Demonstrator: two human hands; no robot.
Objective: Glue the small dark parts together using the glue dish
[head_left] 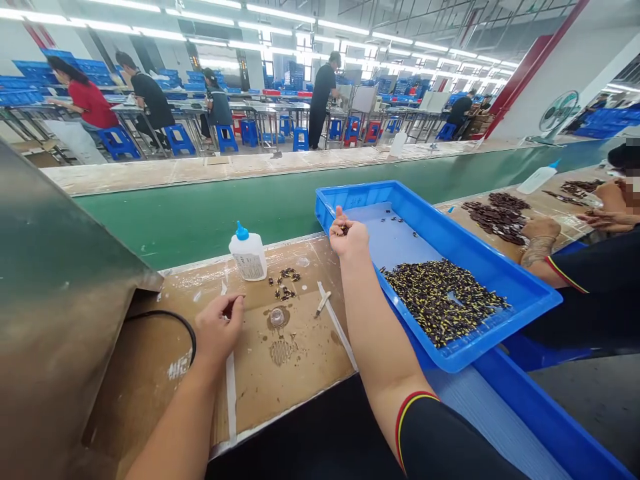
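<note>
My right hand (349, 235) is curled palm up above the near left corner of a blue tray (530, 293), holding several small dark parts. Many small black and yellow parts (445, 300) lie heaped in the tray. Over the cardboard-covered bench, my left hand (220, 325) has its fingers curled, with a dark bit showing between them, too small to name. Between the hands, a loose group of small parts (285, 292) lies beside a white glue bottle (249, 257) with a blue cap. A small clear round dish (277, 317) sits nearer to me.
A metal housing (60, 300) and a black cable (187, 323) are at the left. A green conveyor belt (225, 207) runs behind the bench. At the right, a co-worker's hand (541, 230) touches brown pieces (500, 217). A pen-like tool (323, 303) lies near the tray.
</note>
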